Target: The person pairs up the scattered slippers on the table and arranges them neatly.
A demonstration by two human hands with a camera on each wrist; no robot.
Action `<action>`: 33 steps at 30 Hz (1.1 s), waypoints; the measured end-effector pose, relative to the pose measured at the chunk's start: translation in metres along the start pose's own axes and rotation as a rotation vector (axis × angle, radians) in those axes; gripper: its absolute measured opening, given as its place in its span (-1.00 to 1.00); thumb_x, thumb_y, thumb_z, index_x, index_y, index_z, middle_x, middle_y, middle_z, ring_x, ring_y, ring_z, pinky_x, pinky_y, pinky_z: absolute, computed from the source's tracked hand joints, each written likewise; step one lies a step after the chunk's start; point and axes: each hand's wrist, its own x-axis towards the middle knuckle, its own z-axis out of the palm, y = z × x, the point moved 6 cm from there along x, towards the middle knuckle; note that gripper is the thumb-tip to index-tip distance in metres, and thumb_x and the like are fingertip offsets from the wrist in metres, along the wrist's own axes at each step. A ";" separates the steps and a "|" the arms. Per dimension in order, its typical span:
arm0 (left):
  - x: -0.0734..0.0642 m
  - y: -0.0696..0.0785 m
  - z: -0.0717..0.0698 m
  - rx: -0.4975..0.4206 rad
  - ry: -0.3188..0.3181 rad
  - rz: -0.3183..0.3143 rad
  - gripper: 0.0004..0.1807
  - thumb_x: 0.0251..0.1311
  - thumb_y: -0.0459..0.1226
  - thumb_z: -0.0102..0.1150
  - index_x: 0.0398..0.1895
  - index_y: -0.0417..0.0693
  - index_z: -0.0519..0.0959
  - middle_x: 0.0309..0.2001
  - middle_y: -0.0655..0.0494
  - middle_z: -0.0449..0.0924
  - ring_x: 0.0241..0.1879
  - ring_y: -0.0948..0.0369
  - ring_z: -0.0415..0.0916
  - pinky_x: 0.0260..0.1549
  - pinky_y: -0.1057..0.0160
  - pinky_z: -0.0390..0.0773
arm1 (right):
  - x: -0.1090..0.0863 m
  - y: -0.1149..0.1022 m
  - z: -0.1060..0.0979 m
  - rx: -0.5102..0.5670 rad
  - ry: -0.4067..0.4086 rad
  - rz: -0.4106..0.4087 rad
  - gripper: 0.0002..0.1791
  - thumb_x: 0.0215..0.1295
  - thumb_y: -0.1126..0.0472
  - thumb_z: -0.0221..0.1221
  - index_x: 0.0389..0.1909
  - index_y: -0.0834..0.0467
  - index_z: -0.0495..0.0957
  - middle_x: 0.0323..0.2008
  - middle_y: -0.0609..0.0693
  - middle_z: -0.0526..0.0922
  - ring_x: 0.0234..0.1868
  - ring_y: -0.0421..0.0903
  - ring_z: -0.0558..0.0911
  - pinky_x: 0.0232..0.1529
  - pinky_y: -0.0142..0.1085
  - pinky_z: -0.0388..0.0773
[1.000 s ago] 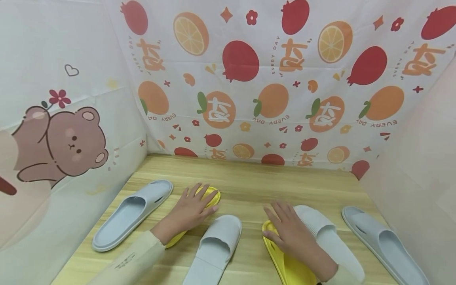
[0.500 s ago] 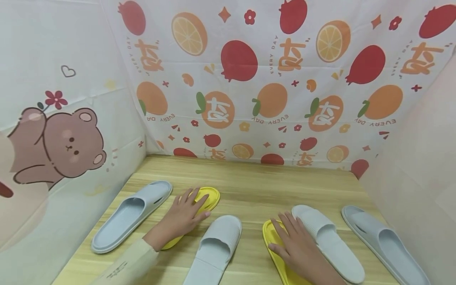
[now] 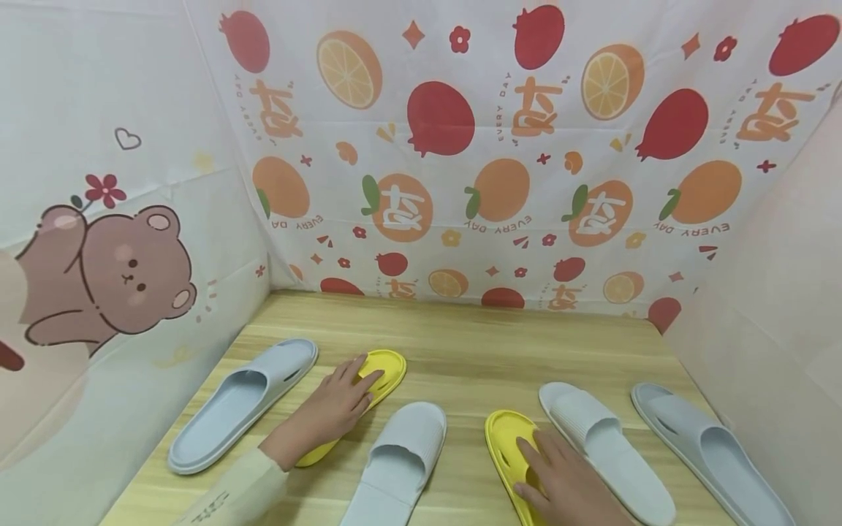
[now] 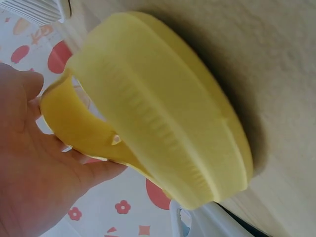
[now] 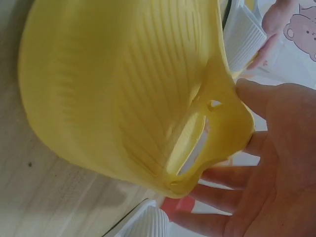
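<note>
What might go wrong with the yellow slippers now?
1. The right yellow slipper might slip if lifted: the fingers of the right hand look fairly straight, not curled tightly round it.
2. The right hand could bump the right white slipper, which lies close beside it.
3. The left yellow slipper, under the left hand, might knock the middle white slipper if it slides sideways.

Yellow slipper (image 5: 98, 98), right fingers (image 5: 224, 176) touching its edge, pale wood surface (image 5: 69, 197).
</note>
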 end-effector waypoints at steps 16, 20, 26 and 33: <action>-0.008 -0.015 0.000 -0.163 -0.086 -0.183 -0.39 0.39 0.09 -0.11 0.42 0.06 0.20 0.44 -0.16 0.04 0.38 -0.08 0.12 0.16 -0.20 0.30 | -0.003 0.003 -0.001 0.123 -0.094 0.099 -0.14 0.14 -0.45 0.02 0.33 0.01 0.34 0.35 0.14 0.29 0.33 0.20 0.29 0.14 0.29 0.25; -0.011 -0.019 0.000 -0.138 -0.122 -0.208 -0.39 0.40 0.12 -0.17 0.45 0.18 0.17 0.45 -0.15 0.03 0.37 -0.09 0.15 0.04 -0.28 0.36 | -0.003 0.001 -0.002 0.123 -0.087 0.091 -0.15 0.14 -0.45 0.02 0.33 0.01 0.34 0.35 0.15 0.29 0.32 0.21 0.30 0.13 0.30 0.25; -0.010 -0.017 -0.005 -0.093 -0.074 -0.158 -0.43 0.39 0.03 -0.05 0.40 0.09 0.26 0.38 -0.23 0.18 0.24 -0.15 0.34 -0.01 -0.20 0.45 | -0.002 0.000 -0.003 0.101 -0.067 0.064 -0.18 0.18 -0.42 0.01 0.33 0.01 0.35 0.34 0.15 0.31 0.31 0.20 0.32 0.13 0.27 0.28; -0.006 -0.013 -0.007 -0.107 -0.071 -0.141 -0.45 0.37 -0.04 0.00 0.37 0.01 0.30 0.33 -0.30 0.23 0.18 -0.19 0.40 0.06 -0.14 0.43 | 0.005 -0.001 -0.002 0.062 -0.003 0.025 -0.23 0.24 -0.40 -0.03 0.34 -0.02 0.33 0.33 0.14 0.32 0.31 0.16 0.33 0.16 0.19 0.31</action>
